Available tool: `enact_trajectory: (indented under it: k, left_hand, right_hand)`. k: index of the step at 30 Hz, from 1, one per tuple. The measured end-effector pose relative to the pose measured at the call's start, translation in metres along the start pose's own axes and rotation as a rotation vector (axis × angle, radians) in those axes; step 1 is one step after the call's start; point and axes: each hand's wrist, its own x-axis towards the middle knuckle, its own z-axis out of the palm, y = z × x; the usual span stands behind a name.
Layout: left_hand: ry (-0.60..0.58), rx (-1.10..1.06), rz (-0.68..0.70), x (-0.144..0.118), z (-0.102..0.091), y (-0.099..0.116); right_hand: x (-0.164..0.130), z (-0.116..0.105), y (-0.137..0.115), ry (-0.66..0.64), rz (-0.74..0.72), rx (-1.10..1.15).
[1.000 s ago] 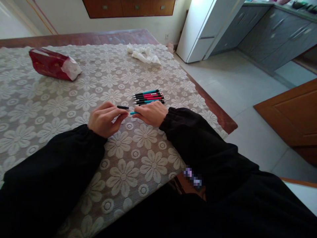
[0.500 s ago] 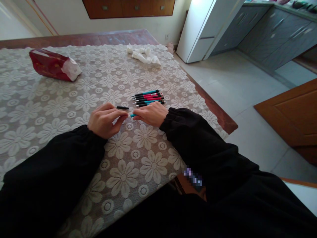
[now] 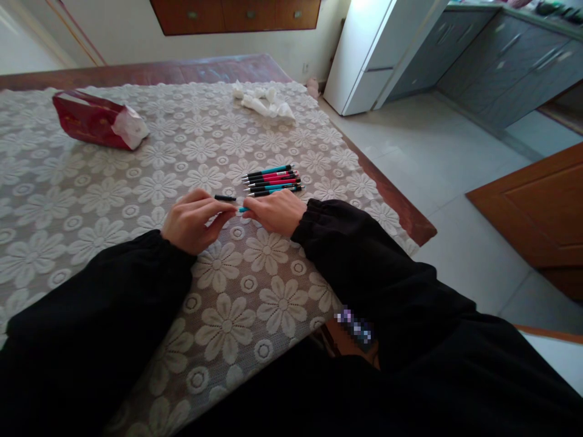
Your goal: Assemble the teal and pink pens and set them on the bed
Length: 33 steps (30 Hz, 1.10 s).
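Observation:
A teal pen barrel (image 3: 243,209) is gripped by my right hand (image 3: 277,212), its left end poking out past the thumb and forefinger. My left hand (image 3: 195,220) pinches with thumb and forefinger right at that end; what sits between those fingertips is too small to make out. Just above the fingers, a short black tube (image 3: 225,198), like a pen grip, lies on the cloth. Beyond my right hand several pens (image 3: 272,177) lie side by side, teal or red with black front ends and silver tips pointing left. My right hand partly covers the nearest one.
A white lace tablecloth (image 3: 228,328) covers the wooden table. At the far left stands a red tissue pack (image 3: 95,120); crumpled white tissue or plastic (image 3: 266,103) lies near the far edge. The table's right edge (image 3: 401,206) drops to a tiled floor.
The gap between my left fingertips and my right hand has barely altered, with the teal barrel's end now closer to the left fingertips. Everything else stays put.

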Motion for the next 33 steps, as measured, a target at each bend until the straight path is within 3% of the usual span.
enact_trajectory:
  k: [7,12,16,19,23,29,33]
  left_hand:
    - [0.185,-0.081,-0.068,0.002,-0.005,0.008]
    - [0.134,-0.116,-0.21,0.005,-0.008,0.007]
    - [0.006,0.006,-0.369,0.006,-0.007,0.003]
    - [-0.127,0.095,-0.405,0.006,-0.005,0.003]
    - [-0.191,0.101,-0.346,0.005,-0.002,0.004]
    - [-0.052,-0.041,-0.427,0.001,0.0,-0.004]
    - [0.028,-0.077,-0.383,0.0,0.0,-0.003]
  right_hand:
    - [0.0,0.008,0.003,0.056,-0.018,0.245]
    - [0.0,0.011,0.007,0.198,-0.056,0.483]
    - [0.0,0.012,0.01,0.362,-0.034,0.645]
    - [0.0,0.013,0.015,0.438,0.008,0.585]
    - [0.001,0.015,0.023,0.43,0.06,0.337]
    - [0.001,0.016,0.026,0.317,0.126,0.187]
    - [0.0,0.015,0.024,0.284,0.155,0.162]
